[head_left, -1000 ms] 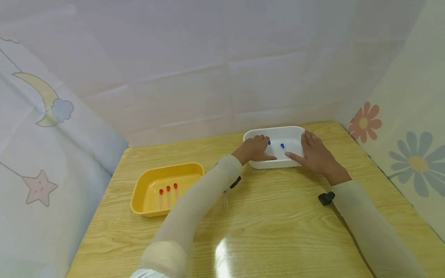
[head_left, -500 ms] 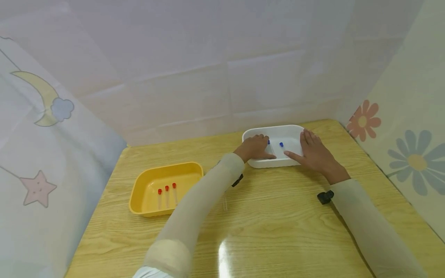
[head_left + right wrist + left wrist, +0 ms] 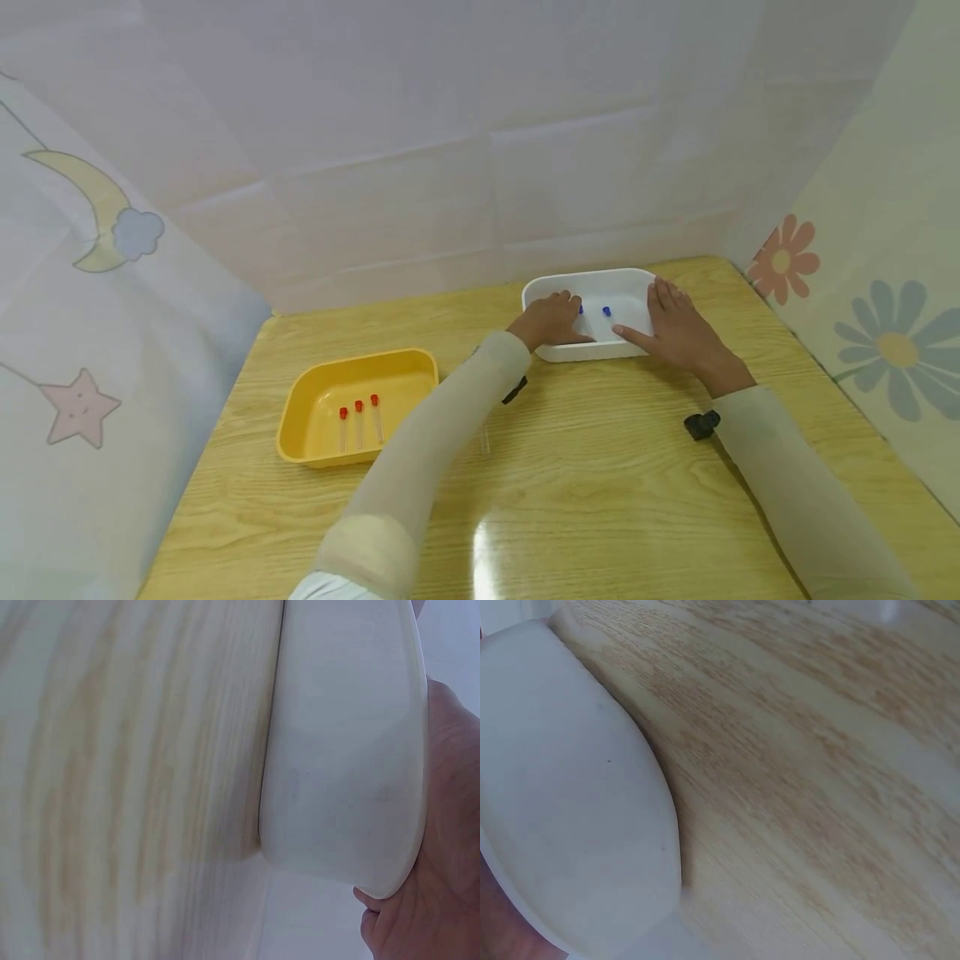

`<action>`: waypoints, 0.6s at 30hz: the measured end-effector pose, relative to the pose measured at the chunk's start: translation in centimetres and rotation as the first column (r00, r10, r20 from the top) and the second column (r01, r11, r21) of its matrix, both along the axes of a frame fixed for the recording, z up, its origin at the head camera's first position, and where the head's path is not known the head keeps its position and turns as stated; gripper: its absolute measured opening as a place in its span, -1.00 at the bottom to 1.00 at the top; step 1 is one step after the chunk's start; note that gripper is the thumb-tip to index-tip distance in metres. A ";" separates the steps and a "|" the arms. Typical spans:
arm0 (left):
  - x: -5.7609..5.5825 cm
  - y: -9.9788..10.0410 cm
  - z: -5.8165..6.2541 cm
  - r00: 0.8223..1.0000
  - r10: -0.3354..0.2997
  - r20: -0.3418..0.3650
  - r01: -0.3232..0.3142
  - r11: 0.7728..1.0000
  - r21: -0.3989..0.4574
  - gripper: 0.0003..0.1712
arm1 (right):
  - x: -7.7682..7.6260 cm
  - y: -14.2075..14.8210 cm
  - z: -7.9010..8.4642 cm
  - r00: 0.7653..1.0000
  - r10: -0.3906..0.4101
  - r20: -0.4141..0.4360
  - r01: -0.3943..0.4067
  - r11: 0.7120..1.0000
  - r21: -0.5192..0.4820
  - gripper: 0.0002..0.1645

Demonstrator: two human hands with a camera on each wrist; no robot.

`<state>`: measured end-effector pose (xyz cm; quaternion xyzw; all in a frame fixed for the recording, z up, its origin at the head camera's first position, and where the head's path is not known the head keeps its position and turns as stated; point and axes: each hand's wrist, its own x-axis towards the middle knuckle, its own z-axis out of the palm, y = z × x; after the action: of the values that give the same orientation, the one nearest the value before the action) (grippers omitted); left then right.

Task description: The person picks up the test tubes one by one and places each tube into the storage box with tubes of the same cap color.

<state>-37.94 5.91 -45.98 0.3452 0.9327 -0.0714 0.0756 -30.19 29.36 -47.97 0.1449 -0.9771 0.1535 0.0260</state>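
Observation:
A white tray [image 3: 588, 350] lies at the back right of the table. My left hand [image 3: 553, 321] grips its left end, knuckles bent and thumb pointing right along the front rim. My right hand [image 3: 681, 332] holds the right end, with the fingers along the end wall and the thumb reaching in over the front rim. Between the hands, a tube with a blue cap [image 3: 607, 312] lies in the tray. Another blue cap [image 3: 580, 309] shows beside my left fingers. In the right wrist view, fingertips [image 3: 369, 919] show past the tray's corner.
A yellow tray [image 3: 322, 457] at the left holds three clear tubes with red caps [image 3: 359, 406]. Below my left forearm, a clear tube [image 3: 485, 439] lies partly hidden on the wood-grain table [image 3: 600, 483]. Printed cloth walls [image 3: 390, 150] stand behind and at both sides.
Both hands keep their hold on the white tray. The view has shifted slightly, and the left sleeve now hides the blue cap of the tube on the table.

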 end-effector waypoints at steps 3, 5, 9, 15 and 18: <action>0.1 0.0 0.0 1.000 0.003 -0.001 -0.003 1.000 0.000 -0.06 | 0.0 0.0 0.0 1.000 -0.002 -0.002 0.002 1.000 0.002 0.31; 0.1 0.0 0.0 1.000 0.004 -0.003 -0.004 1.000 0.001 -0.05 | 0.0 0.0 -0.1 1.000 -0.002 -0.003 0.002 1.000 0.002 0.31; 0.0 0.1 -0.2 1.000 0.003 -0.008 -0.003 1.000 -0.003 -0.03 | 0.0 0.0 0.0 1.000 -0.002 -0.008 0.002 1.000 -0.004 0.31; -0.4 0.4 -0.7 1.000 0.006 -0.003 -0.006 1.000 -0.026 0.04 | -0.1 0.1 -0.1 1.000 0.000 -0.010 0.000 1.000 0.000 0.31; -0.5 0.6 -1.1 1.000 0.009 -0.003 -0.009 0.999 -0.040 0.06 | -0.1 0.1 -0.2 1.000 -0.003 -0.009 0.003 1.000 0.004 0.31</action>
<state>-38.47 6.47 -47.07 0.3394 0.9328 -0.0901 0.0814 -30.29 29.50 -48.18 0.1439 -0.9776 0.1508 0.0301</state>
